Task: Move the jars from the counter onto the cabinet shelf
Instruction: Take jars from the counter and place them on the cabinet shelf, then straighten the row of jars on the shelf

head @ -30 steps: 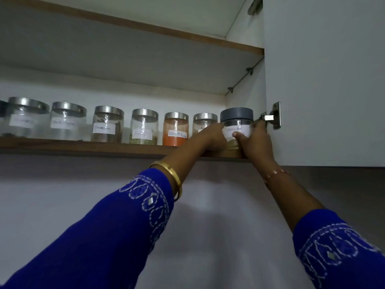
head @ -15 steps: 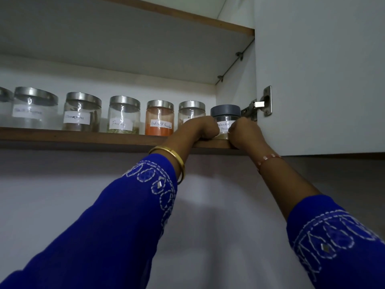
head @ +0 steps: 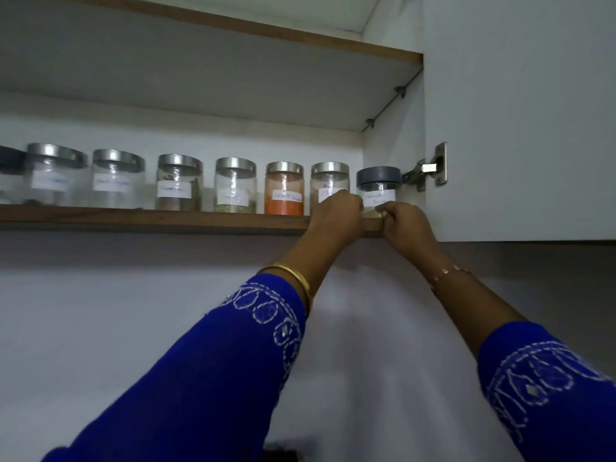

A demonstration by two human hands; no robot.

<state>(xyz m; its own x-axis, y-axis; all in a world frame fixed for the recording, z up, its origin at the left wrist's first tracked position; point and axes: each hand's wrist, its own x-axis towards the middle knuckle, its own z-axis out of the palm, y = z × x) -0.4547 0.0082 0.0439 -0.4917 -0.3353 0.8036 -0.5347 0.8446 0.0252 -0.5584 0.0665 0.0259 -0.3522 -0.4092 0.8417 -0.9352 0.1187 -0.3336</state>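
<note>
We have the gray-lid jar on the shelf, at the right end of the row. Our left hand and right hand curl their fingers around its bottom. Seven jars stand left of it. The door hinge is near. We cannot see the counter.

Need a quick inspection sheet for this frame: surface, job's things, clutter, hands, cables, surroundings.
Surface: wooden cabinet shelf, jars in one row along it.
Job's things: grey-lidded jar stands at the right end; steel-lidded jars to its left, among them the orange-filled jar. All upright, white labels facing out.
Clutter: nothing seen.
Hands: left hand and right hand at the base of the grey-lidded jar; whether they grip it, cannot tell.
Cables: nothing seen.
Surroundings: open cabinet door with hinge on the right, upper shelf, plain wall below.
</note>
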